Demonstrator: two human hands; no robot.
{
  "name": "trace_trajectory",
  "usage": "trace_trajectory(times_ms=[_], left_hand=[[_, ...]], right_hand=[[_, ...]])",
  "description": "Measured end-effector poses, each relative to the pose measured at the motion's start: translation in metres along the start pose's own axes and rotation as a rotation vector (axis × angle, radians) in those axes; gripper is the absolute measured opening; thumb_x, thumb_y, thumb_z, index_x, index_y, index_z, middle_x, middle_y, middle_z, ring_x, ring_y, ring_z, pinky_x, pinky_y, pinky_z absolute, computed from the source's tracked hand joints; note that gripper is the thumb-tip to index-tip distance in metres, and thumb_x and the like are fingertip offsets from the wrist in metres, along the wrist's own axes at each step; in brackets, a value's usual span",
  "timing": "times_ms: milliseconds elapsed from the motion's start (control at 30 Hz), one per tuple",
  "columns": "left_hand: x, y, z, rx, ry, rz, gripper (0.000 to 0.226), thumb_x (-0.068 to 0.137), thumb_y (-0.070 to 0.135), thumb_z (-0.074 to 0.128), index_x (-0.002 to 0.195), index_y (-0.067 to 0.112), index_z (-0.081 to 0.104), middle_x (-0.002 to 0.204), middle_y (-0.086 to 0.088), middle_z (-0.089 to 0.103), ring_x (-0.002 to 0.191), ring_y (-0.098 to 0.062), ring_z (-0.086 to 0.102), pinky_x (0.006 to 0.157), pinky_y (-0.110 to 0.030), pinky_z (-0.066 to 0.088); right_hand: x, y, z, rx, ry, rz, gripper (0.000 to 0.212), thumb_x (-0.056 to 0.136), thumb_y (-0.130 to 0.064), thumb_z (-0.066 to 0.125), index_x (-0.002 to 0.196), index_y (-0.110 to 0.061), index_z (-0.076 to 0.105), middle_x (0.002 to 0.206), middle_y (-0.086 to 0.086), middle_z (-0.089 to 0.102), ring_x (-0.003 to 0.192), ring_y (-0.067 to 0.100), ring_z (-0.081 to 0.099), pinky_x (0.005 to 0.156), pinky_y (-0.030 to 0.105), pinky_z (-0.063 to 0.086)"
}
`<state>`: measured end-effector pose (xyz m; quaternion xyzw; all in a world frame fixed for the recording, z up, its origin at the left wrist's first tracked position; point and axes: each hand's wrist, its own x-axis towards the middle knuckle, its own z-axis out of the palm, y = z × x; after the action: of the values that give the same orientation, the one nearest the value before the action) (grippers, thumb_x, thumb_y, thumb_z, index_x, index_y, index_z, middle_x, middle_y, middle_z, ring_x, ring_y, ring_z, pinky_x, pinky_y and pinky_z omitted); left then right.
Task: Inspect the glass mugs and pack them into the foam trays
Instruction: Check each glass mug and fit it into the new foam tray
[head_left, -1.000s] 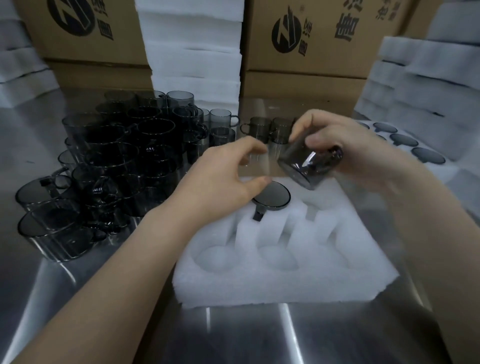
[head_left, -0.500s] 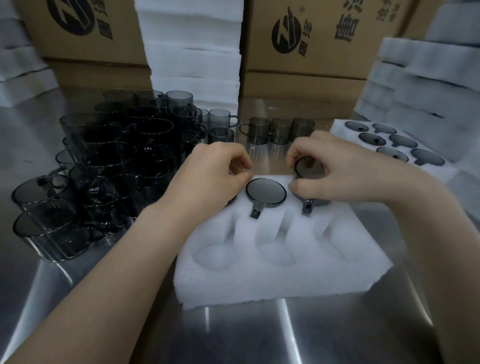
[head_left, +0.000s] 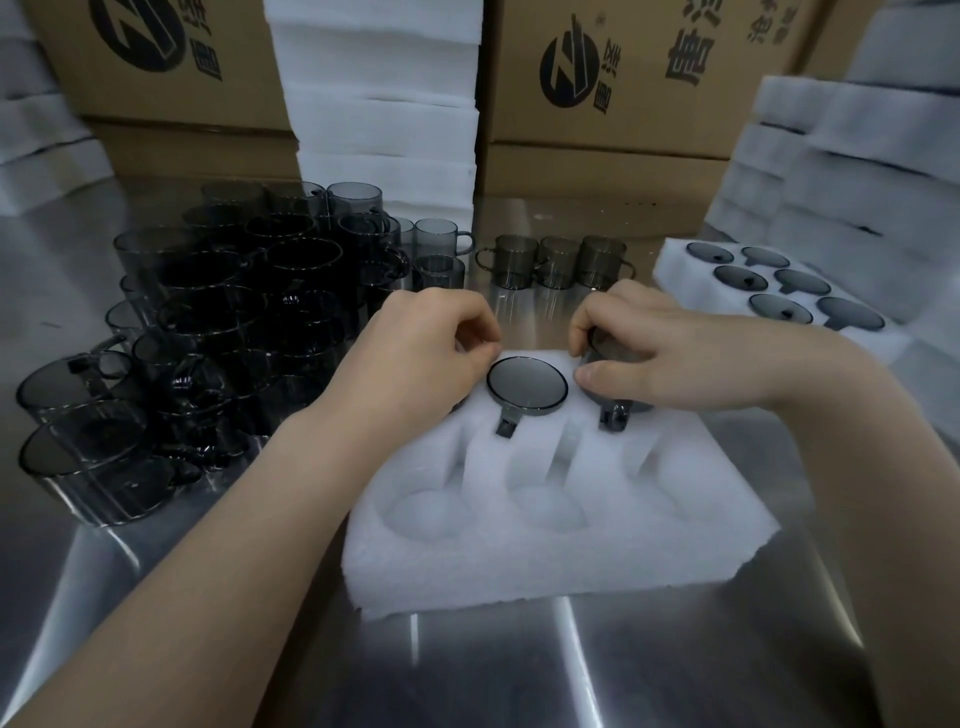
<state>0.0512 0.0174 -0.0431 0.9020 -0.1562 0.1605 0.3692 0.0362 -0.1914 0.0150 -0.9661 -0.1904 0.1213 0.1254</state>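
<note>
A white foam tray (head_left: 545, 566) lies on the steel table in front of me. A smoky glass mug (head_left: 525, 385) sits mouth-up in its back middle pocket, handle toward me. My right hand (head_left: 665, 353) grips a second mug (head_left: 613, 415) by the rim; it stands in the back right pocket and only its handle and edge show. My left hand (head_left: 421, 353) rests with curled fingers on the tray's back left corner, thumb against forefinger. A dark sliver shows beneath it; the pocket under it is hidden. The three front pockets hold nothing.
A dense pile of loose glass mugs (head_left: 218, 312) fills the table's left side, and three more mugs (head_left: 556, 260) stand behind the tray. A filled foam tray (head_left: 670, 270) sits at the right. Foam stacks (head_left: 384, 114) and cardboard boxes (head_left: 623, 78) line the back.
My right hand brought the tilted mug down from the air into the back right pocket. My left hand left the middle mug's rim and curled up at the tray's back left corner.
</note>
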Motion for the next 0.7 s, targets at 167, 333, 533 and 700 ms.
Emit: trace_trajectory(times_ms=[167, 333, 533, 700], left_hand=[[0.0, 0.001, 0.0, 0.002, 0.002, 0.002, 0.013, 0.083, 0.019, 0.069, 0.076, 0.03, 0.069, 0.074, 0.015, 0.067, 0.075, -0.005, 0.064, 0.077, -0.034, 0.055], [0.0, 0.002, 0.001, 0.01, 0.0, 0.0, 0.013, 0.083, 0.019, 0.069, 0.077, 0.03, 0.069, 0.074, 0.016, 0.067, 0.076, -0.005, 0.063, 0.078, -0.033, 0.054], [0.0, 0.001, 0.0, 0.009, -0.009, -0.005, 0.015, 0.084, 0.02, 0.068, 0.076, 0.032, 0.068, 0.073, 0.016, 0.066, 0.074, -0.004, 0.063, 0.076, -0.033, 0.055], [0.0, 0.003, 0.0, 0.018, -0.021, -0.005, 0.012, 0.086, 0.02, 0.066, 0.078, 0.029, 0.069, 0.074, 0.014, 0.066, 0.077, -0.007, 0.063, 0.076, -0.035, 0.054]], right_hand=[[0.004, -0.002, 0.004, -0.069, -0.09, 0.036, 0.017, 0.099, -0.038, 0.041, 0.116, -0.035, 0.038, 0.118, -0.008, 0.038, 0.123, 0.014, 0.031, 0.105, 0.033, 0.029], [0.007, -0.001, 0.007, -0.063, -0.155, 0.115, 0.058, 0.099, -0.053, 0.031, 0.151, -0.044, 0.008, 0.158, -0.01, 0.013, 0.149, 0.016, 0.003, 0.12, 0.044, 0.011], [0.011, -0.001, 0.015, -0.032, -0.131, 0.142, 0.065, 0.089, -0.071, 0.016, 0.15, -0.048, 0.01, 0.159, -0.014, 0.01, 0.149, 0.017, 0.001, 0.119, 0.048, 0.012], [0.005, 0.002, 0.028, -0.065, -0.074, 0.107, 0.076, 0.077, -0.075, 0.007, 0.148, -0.049, 0.007, 0.156, -0.015, 0.015, 0.146, 0.014, 0.006, 0.116, 0.049, 0.018]])
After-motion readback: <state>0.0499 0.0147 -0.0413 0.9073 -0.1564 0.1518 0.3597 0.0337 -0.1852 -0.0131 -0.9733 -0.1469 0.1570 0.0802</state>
